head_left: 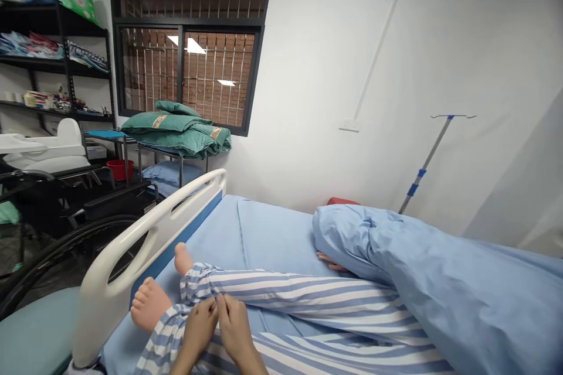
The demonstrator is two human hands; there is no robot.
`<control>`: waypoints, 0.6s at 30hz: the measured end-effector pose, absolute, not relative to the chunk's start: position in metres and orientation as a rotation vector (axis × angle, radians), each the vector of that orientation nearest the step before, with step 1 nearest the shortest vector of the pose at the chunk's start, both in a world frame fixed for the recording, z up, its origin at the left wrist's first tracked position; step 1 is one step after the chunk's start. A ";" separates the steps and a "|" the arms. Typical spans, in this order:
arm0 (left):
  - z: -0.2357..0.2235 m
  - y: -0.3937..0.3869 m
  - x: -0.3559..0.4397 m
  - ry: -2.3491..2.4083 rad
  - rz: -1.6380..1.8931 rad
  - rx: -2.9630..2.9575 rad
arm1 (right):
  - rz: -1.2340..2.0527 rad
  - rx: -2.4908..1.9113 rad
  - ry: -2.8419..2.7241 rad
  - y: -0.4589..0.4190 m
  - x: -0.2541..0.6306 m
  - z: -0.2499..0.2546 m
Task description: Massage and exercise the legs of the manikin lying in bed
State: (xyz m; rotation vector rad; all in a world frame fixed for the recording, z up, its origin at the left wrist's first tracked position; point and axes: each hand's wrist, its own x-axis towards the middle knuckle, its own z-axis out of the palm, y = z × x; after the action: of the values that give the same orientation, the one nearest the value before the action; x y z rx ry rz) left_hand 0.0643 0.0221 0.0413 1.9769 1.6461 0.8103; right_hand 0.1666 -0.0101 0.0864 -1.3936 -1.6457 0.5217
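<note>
Watching from far off, I saw the striped pants point(308, 290) lying along the bed point(272, 231), with two bare feet point(149, 303) poking out. My left hand point(201, 321) and right hand point(233, 321) were close together over the pants, fingers curled. I could not tell if they pinched the cloth. A white board point(167, 228) stood at the bed's foot end. Toward the bed's other end lay a puffy blue blanket point(417, 269), and some other fingers point(329, 258) peeked from under it. A pole point(433, 156) stood behind the bed.
</note>
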 end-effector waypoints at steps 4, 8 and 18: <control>0.039 0.023 0.059 1.654 0.784 1.990 | 0.470 -1.456 -1.592 -0.006 0.153 0.068; 0.039 0.022 0.061 1.715 0.765 1.993 | 0.444 -1.541 -1.479 -0.006 0.149 0.047; 0.042 0.025 0.064 1.539 1.004 1.771 | 0.535 -1.487 -1.418 -0.001 0.151 0.047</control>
State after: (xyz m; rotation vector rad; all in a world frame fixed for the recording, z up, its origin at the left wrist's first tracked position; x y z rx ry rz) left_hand 0.0640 0.0247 0.0417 1.7707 1.5386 1.0044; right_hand 0.1511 -0.0014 0.0473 -1.4865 -1.4178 0.5355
